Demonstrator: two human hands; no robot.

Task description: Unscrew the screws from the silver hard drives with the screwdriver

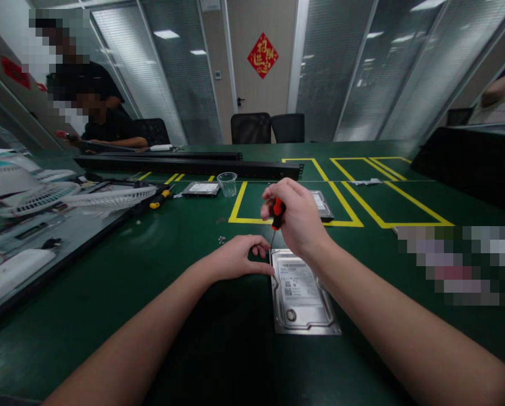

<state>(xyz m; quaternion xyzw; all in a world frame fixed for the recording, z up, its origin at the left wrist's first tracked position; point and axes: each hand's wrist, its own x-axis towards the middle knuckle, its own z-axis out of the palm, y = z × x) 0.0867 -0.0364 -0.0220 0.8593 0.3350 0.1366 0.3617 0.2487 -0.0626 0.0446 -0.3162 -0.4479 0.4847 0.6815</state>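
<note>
A silver hard drive [303, 293] lies label-up on the green table in front of me. My right hand [297, 217] is closed round a red-and-black screwdriver [277, 213], held upright with its thin shaft reaching down to the drive's far left corner. My left hand [237, 256] rests on the table against the drive's far left edge, fingers curled in a loose pinch beside the screwdriver tip. Whether it holds anything is hidden. A tiny screw [222, 239] lies on the table left of that hand.
A second hard drive [322, 204] sits behind my right hand inside a yellow-taped box, and a third drive [201, 189] beside a clear plastic cup [227, 183]. A yellow-handled screwdriver [161, 198], white fan grilles [108, 197], long black bars [188, 165] and a seated person [104, 121] fill the left.
</note>
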